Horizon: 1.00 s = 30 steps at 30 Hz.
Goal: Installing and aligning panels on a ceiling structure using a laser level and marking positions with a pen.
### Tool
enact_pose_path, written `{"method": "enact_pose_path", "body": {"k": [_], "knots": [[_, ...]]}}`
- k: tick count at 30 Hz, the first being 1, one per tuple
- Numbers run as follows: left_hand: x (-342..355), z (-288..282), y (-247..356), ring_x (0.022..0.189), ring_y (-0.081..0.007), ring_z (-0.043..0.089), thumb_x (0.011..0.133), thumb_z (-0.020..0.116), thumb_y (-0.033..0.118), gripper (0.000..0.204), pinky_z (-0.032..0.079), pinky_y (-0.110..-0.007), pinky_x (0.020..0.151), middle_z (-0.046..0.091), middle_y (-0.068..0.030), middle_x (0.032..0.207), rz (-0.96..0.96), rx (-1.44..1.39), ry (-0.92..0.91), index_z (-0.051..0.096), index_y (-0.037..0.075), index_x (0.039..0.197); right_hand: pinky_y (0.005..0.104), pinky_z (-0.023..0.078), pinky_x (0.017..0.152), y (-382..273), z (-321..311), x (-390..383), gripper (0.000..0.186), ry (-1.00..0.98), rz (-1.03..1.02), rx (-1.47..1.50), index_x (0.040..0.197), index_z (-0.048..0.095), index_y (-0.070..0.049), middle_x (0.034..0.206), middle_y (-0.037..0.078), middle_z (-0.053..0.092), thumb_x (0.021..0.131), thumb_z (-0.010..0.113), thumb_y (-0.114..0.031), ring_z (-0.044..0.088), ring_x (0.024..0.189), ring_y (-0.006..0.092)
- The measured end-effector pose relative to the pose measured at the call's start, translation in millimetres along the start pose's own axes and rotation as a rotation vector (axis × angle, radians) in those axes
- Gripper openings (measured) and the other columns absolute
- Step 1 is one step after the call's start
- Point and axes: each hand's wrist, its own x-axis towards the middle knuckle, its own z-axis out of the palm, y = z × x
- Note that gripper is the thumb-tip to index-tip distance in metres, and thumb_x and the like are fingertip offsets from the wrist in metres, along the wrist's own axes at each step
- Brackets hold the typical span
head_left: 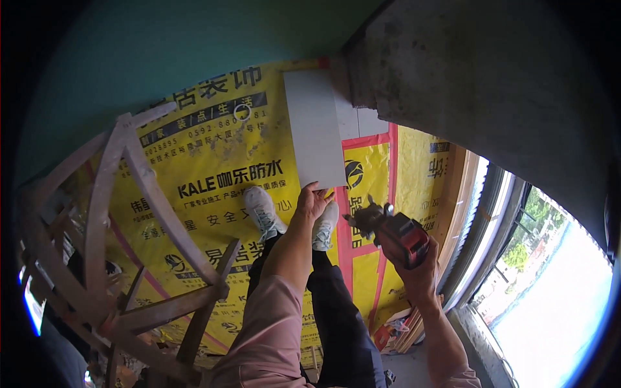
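Note:
My left hand [314, 202] grips the near edge of a long white board [314, 123], which lies on yellow printed floor sheeting [194, 155] with its far end close to the wall. My right hand [417, 271] is closed on a red and black cordless power tool [400, 234], held just right of the board with its dark head pointing toward it. My white shoes [262, 213] show either side of my left forearm, below the board.
A wooden sawhorse-like frame [142, 181] fills the left side. A green wall [194, 32] runs along the back. A grey concrete mass [466, 77] overhangs the upper right. A bright window [543, 271] and upright timber [456, 200] stand at the right. Red tape [391, 149] crosses the sheeting.

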Motion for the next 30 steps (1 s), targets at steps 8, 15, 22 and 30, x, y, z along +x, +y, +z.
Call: {"method": "enact_pose_path", "body": {"k": [8, 15, 22, 30], "knots": [[62.4, -56.9, 4.9, 0.133, -0.0297, 0.043, 0.095, 0.046, 0.020, 0.023, 0.027, -0.068, 0.106, 0.053, -0.0087, 0.138, -0.134, 0.026, 0.068, 0.053, 0.007, 0.113, 0.0446, 0.055, 0.074, -60.4, 69.5, 86.2, 0.072, 0.026, -0.167, 0.097, 0.125, 0.044, -0.008, 0.098, 0.020, 0.067, 0.070, 0.086, -0.030, 0.068, 0.089, 0.0390], [-5.5, -19.7, 8.5, 0.138, -0.0289, 0.037, 0.097, 0.048, 0.030, 0.056, 0.021, -0.063, 0.110, 0.040, -0.0121, 0.150, -0.307, 0.731, 0.067, 0.031, 0.009, 0.146, 0.0471, 0.052, 0.079, -95.9, 98.1, 158.3, 0.067, 0.045, -0.212, 0.079, 0.116, 0.044, -0.007, 0.099, 0.020, 0.066, 0.069, 0.084, -0.033, 0.066, 0.091, 0.0404], [-107.2, -93.0, 86.3, 0.112, -0.0234, 0.059, 0.096, 0.055, 0.033, 0.046, 0.042, -0.046, 0.092, 0.063, -0.0080, 0.120, -0.134, 0.886, 0.259, 0.046, 0.012, 0.136, 0.0480, 0.051, 0.088, -153.5, 139.9, 218.6, 0.083, 0.067, -0.177, 0.062, 0.127, 0.042, -0.005, 0.112, 0.020, 0.064, 0.063, 0.083, -0.037, 0.063, 0.102, 0.0408], [-207.6, -163.5, 153.0, 0.098, -0.0183, 0.063, 0.094, 0.058, 0.029, 0.036, 0.047, -0.036, 0.076, 0.067, -0.0051, 0.107, 0.007, 0.813, 0.464, 0.052, 0.014, 0.126, 0.0473, 0.050, 0.086, -202.4, 163.8, 242.5, 0.080, 0.068, -0.041, -0.025, 0.124, 0.039, -0.002, 0.108, 0.022, 0.065, 0.066, 0.077, -0.041, 0.065, 0.098, 0.0378]]}}
